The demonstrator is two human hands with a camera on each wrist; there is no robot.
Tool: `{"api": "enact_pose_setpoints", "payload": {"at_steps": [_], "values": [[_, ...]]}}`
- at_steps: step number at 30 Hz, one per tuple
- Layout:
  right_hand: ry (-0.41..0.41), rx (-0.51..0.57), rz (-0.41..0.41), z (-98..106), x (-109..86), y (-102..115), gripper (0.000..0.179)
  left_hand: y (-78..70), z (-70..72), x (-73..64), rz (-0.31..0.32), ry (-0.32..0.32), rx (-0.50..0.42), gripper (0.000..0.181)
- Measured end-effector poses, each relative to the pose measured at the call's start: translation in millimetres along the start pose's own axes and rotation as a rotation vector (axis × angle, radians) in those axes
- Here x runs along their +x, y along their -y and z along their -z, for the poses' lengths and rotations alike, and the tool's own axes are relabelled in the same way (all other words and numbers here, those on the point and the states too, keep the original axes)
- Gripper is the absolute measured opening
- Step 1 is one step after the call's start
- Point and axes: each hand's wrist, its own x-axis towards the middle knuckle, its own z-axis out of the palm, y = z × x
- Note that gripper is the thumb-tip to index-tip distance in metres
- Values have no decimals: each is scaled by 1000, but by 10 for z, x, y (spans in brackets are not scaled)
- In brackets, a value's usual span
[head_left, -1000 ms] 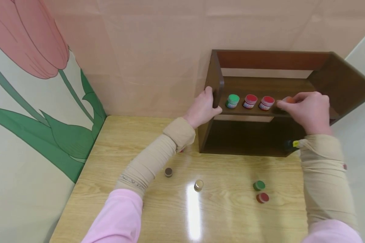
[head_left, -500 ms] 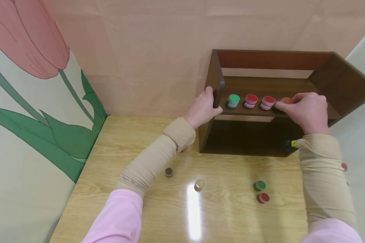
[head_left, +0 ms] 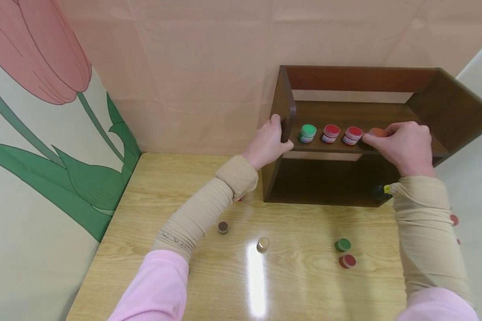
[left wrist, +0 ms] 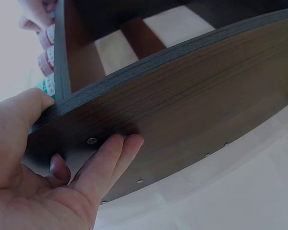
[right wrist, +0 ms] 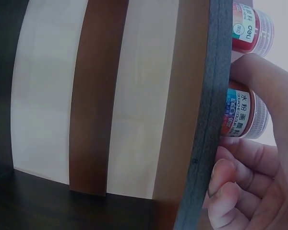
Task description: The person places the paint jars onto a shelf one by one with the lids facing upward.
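Note:
My right hand (head_left: 405, 145) holds an orange-brown paint jar (head_left: 377, 132) between thumb and fingers on the upper board of a dark wooden shelf (head_left: 345, 108). In the right wrist view the jar's label (right wrist: 237, 112) shows, with the thumb on one side and a finger on the other. Just left of it on the board stand two red-lidded paint jars (head_left: 352, 136) and a green-lidded paint jar (head_left: 307, 133). My left hand (head_left: 266, 141) grips the shelf's left side panel; the left wrist view shows the thumb at its front edge and fingers against its outer face (left wrist: 182, 110).
On the wooden table (head_left: 305, 285) lie a dark brown-lidded jar (head_left: 222, 228), a pale-lidded jar (head_left: 263, 244), a green-lidded jar (head_left: 342, 244) and a dark red-lidded jar (head_left: 347, 261). A dark object with a yellow part (head_left: 387, 189) shows near my right cuff.
My right hand has shifted slightly left with the orange-brown paint jar, closer to the neighbouring red-lidded jar. My left hand stays on the side panel.

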Motion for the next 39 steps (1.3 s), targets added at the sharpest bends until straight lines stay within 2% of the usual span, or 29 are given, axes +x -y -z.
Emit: {"api": "enact_pose_setpoints", "payload": {"at_steps": [11,19,25,28,33,36,39], "values": [[44,1,-22,23,3,-32,86,-5,3,12,5,2,14,52],[7,49,-42,119,-93,-24,86,-12,-16,22,16,2,17,53],[-104,111,-96,310,-251,73,79,-18,-23,25,18,3,18,54],[-189,149,-95,406,-347,186,61,-9,-21,26,13,-3,18,54],[-313,259,-69,518,-501,377,27,-1,-16,30,15,-8,12,55],[-362,339,-33,560,-586,473,20,0,-15,29,22,-6,13,55],[-410,393,16,596,-683,578,22,1,-18,27,18,-5,21,55]]}}
